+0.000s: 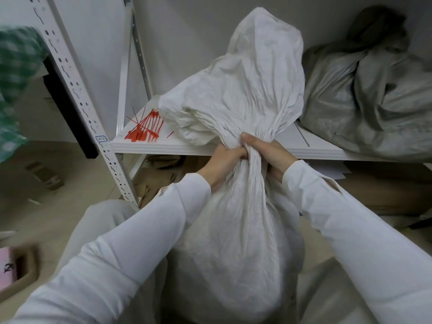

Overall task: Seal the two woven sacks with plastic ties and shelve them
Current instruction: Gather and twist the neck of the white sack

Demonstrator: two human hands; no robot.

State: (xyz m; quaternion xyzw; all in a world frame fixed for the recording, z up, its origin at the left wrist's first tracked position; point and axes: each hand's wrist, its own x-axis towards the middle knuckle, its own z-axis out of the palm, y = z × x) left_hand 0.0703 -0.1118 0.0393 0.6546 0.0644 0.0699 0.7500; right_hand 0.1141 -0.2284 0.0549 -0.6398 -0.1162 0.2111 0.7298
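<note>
A white woven sack [240,230] stands upright between my knees, in front of the shelf. Its neck is gathered into a tight twist, and the loose top flares up above the white shelf board [163,146]. My left hand [222,162] grips the twisted neck from the left. My right hand [268,153] grips it from the right, thumb on top. A pile of red plastic ties [145,129] lies on the left end of the shelf. A grey woven sack [374,94] with an open, crumpled top sits on the shelf at the right.
A white perforated shelf upright [77,90] slants across the left. Flattened cardboard [159,174] lies under the shelf. A cardboard box with a pink sheet [16,267] sits on the floor at lower left. Green checked cloth [14,78] hangs at the far left.
</note>
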